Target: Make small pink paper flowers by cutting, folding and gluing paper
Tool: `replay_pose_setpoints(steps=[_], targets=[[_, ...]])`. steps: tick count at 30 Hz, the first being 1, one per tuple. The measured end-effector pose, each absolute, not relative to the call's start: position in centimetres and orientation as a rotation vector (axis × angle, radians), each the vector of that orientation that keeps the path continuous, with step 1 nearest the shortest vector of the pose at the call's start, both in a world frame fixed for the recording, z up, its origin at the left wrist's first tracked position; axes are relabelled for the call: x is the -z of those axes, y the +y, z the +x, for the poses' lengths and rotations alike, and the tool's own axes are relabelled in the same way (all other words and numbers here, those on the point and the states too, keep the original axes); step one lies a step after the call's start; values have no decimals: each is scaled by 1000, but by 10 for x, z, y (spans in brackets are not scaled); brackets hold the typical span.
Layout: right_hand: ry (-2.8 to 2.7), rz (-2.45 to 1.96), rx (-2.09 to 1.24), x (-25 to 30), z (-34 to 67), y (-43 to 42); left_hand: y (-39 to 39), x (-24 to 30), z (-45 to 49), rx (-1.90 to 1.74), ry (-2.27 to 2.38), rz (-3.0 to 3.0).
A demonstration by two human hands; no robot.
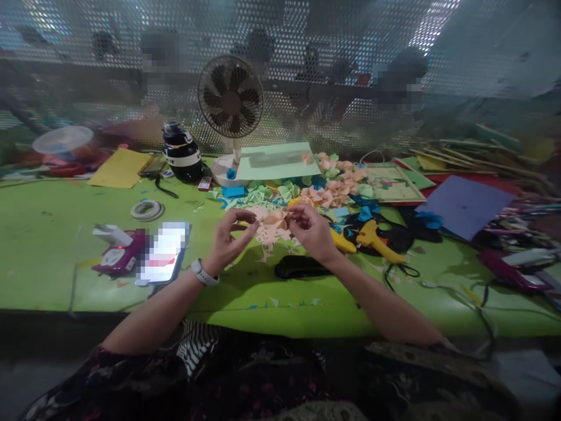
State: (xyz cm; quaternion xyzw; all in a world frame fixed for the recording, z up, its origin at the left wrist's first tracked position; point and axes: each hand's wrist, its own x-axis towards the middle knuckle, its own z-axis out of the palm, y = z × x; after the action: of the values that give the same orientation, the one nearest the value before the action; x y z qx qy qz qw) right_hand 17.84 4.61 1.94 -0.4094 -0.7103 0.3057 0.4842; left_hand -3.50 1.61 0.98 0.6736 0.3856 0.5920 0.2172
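Over a heap of peach paper scraps [269, 234] in the middle of the table, my two hands face each other. My left hand [232, 237], with a white watch on the wrist, curls its thumb and forefinger close together; whether anything is between the tips is too small to tell. Pinched in my right hand [313, 231] is a curled peach paper piece [277, 220]. Beneath my right wrist lies a black elongated object [298, 267]. A yellow glue gun [379, 242] rests on the right. Cut green paper pieces [287, 191] and peach paper petals [339, 181] lie behind my hands.
A fan [231, 99] and a black jar-like bottle [182, 152] stand at the back. To the left are a phone [164, 257], a roll of tape [146, 210] and a purple device [120, 254]. A purple sheet [467, 204] and cables [477, 316] lie right.
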Motion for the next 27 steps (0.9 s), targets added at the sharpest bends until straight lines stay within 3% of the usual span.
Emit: replay_pose_setpoints(steps=[4,18,27], targets=[[-1858,-986,-596,-18,176,41,21,-4,-33,-1413,1075,1910],[-2109,-891,-389,-12,174,44,24,7,-31,-1453,1097,1779],[-1826,-1377,-557,-38,232,99,25,7,-33,-1369,1151,1710]])
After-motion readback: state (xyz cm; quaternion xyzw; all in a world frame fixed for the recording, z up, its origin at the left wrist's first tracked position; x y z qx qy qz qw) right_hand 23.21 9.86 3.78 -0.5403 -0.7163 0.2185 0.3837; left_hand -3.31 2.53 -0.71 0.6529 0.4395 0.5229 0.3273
